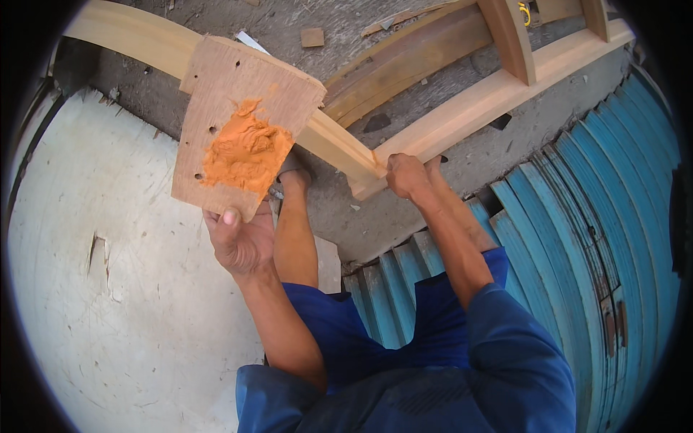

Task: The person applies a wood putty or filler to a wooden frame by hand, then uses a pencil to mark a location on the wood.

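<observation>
My left hand (245, 242) grips the lower edge of a flat plywood board (216, 83), thumb on top and fingers beneath. A thick heap of orange putty (245, 148) lies spread on the board's middle, which has several small dark holes. My right hand (408, 175) is closed at the corner of a wooden frame, where a crosspiece (339, 144) meets a long pale rail (455, 130). A little orange shows at that joint, beside my fingers. Whatever my right fingers hold, if anything, is hidden behind the knuckles.
A large scuffed white panel (130, 289) lies on the left. Blue slatted panels (570, 216) cover the right side. Beyond the rail is a curved brown board (411, 61); a small wood scrap (312, 37) lies on the dusty floor. Uprights (509, 40) rise from the rail.
</observation>
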Tool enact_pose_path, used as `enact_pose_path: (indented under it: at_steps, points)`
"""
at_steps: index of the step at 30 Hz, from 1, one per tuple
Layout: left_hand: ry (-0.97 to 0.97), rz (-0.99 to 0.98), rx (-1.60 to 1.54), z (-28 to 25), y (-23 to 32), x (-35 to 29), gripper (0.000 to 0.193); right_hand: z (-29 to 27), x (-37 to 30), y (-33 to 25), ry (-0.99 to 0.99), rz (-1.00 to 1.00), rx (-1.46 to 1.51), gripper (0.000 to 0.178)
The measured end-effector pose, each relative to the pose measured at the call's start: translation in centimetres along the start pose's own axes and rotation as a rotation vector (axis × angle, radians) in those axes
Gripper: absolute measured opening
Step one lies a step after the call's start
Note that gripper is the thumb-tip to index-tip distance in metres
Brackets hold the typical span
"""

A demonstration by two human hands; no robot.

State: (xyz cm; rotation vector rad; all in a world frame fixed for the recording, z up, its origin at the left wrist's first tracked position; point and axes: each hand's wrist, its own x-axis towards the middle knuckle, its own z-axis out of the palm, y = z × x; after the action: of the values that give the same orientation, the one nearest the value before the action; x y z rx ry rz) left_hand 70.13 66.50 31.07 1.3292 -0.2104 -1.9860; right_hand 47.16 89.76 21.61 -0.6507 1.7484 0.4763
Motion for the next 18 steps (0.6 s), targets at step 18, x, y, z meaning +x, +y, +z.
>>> enact_pose_path:
  at_steps: [18]
  points:
    - [-0.023, -0.011, 0.004, 1.0, -0.7, 0.3, 0.090, 1.2, 0.1, 0.1, 0.039, 0.155, 0.150, 0.026]
